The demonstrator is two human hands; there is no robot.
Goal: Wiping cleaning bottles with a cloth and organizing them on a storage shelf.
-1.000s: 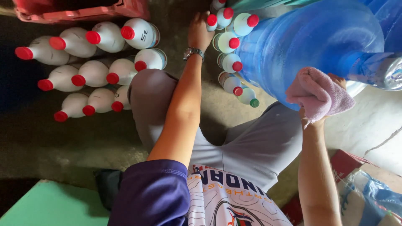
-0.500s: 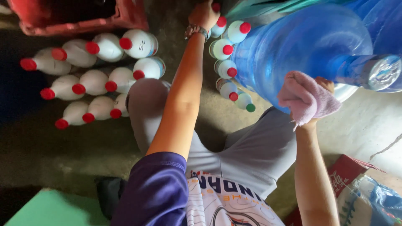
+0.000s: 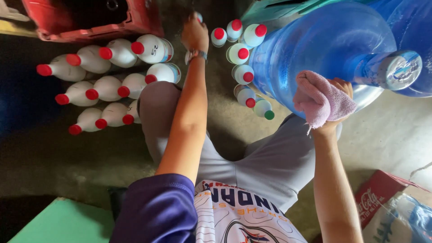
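My left hand (image 3: 194, 35), with a watch on its wrist, reaches far forward over my knee and is curled round a small white bottle (image 3: 198, 17), of which only the top shows. It is just left of a row of small red-capped bottles (image 3: 243, 54). My right hand (image 3: 338, 86) grips a pink cloth (image 3: 321, 100) and presses it against the shoulder of a large blue water jug (image 3: 324, 45). The jug lies tilted, with its capped neck (image 3: 398, 69) pointing right.
Several white bottles with red caps (image 3: 112, 85) lie in rows on the concrete floor at the left, below a red crate (image 3: 90, 20). One small bottle has a green cap (image 3: 268, 114). A green surface (image 3: 58, 222) is at bottom left. A red carton (image 3: 382, 193) and a plastic bag (image 3: 416, 220) lie at bottom right.
My left hand has shifted from the cluster of small bottles to a spot just left of it. My right hand stays on the jug with the cloth.
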